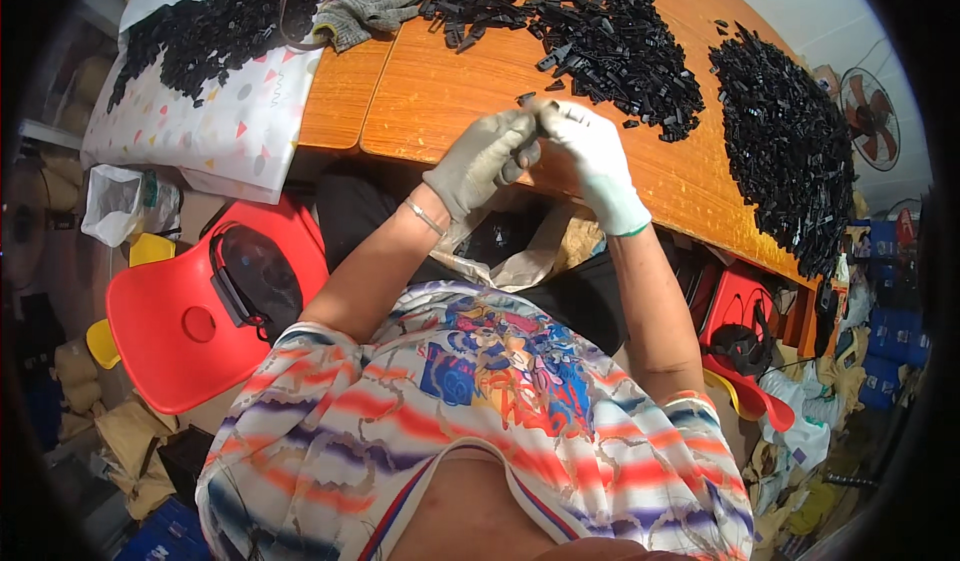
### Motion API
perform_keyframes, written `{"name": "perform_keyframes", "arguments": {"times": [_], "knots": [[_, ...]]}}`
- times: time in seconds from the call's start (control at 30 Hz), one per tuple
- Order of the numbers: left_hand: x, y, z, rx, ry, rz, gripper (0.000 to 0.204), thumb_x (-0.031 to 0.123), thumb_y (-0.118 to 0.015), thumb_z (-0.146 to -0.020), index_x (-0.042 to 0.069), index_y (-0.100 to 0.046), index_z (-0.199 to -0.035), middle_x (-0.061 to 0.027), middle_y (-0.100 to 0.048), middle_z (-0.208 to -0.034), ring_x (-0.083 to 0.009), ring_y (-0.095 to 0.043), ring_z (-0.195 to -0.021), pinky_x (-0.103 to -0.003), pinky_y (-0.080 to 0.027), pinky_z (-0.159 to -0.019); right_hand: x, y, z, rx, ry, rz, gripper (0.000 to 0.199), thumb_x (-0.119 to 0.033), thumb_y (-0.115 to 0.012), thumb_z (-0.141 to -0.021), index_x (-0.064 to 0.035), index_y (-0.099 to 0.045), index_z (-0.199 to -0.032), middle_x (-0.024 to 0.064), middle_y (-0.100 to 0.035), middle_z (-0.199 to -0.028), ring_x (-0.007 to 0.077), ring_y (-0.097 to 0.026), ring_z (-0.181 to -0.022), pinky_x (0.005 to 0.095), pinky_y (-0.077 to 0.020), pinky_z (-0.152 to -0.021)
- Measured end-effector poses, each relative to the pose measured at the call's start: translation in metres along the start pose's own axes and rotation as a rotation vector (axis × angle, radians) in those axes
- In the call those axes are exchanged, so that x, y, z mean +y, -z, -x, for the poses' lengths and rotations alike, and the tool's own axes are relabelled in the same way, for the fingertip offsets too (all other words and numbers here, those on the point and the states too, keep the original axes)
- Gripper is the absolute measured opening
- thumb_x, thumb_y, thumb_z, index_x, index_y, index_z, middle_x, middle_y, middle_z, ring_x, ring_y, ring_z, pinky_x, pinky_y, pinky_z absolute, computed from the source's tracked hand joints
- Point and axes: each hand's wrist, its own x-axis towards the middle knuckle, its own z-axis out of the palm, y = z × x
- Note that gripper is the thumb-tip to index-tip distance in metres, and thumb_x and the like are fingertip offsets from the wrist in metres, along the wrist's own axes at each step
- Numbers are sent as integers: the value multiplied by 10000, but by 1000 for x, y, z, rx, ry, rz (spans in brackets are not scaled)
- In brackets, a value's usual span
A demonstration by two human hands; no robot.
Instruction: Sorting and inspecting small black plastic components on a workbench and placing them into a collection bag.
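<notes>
Both hands wear pale work gloves and meet over the front edge of the wooden table. My left hand (487, 156), in a greyish glove, is closed with its fingertips pinched near a small black plastic part (527, 99). My right hand (588, 151), in a whiter glove, is closed against the left one at the fingertips. The part is mostly hidden by the fingers, and what the right fingers grip cannot be made out. Just beyond the hands spreads a heap of black plastic parts (620, 56). An open sack (510, 261) with dark contents lies below the hands.
Another pile of black parts (785, 141) covers the table's right end. Black pieces (200, 46) lie on a patterned cloth (240, 131) at left, near a grey knitted glove (370, 6). A red chair (180, 311) stands left; a fan (868, 119) is far right.
</notes>
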Motion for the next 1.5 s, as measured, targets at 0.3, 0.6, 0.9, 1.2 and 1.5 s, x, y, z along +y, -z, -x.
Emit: {"name": "perform_keyframes", "arguments": {"times": [0.3,0.6,0.9,1.2,1.5], "knots": [[-36,22,69,-64,151,-165,329,316,-408,-1020,30,-509,-1147,-15,-572,-795,-43,-468,-598,-177,-372,-524,12,-17,27,-119,-21,583,243,-255,-650,-826,-14,-679,-840,113,-664,-795,158,-625,-713,292,-494,-670],[10,17,63,156,-203,-1139,291,229,-581,-875,95,-633,-1128,-146,-670,-982,-317,-640,-921,-403,-508,-799,7,-19,-46,179,150,1236,340,-400,-638,-825,-92,-704,-952,132,-699,-900,289,-674,-840,378,-510,-751],[45,11,-104,377,-358,-1421,340,324,-590,-876,44,-610,-1068,-182,-653,-1011,-357,-630,-949,-436,-494,-833,26,-11,-58,231,254,1331,180,-245,-590,-832,-89,-620,-917,169,-673,-788,375,-653,-736,454,-518,-673],[36,3,-149,311,-196,-1509,344,309,-662,-847,63,-641,-1087,-135,-682,-987,-296,-646,-908,-411,-502,-773,24,19,-26,173,216,975,192,-164,-575,-833,-61,-650,-975,172,-688,-862,324,-672,-819,391,-516,-752],[29,32,-112,134,-61,177,328,213,-462,-1002,0,-496,-1249,-99,-617,-989,-179,-646,-865,-243,-529,-656,-4,19,-10,54,-67,42,255,-39,-633,-823,51,-645,-1061,73,-675,-917,115,-605,-753,232,-486,-674]]}}
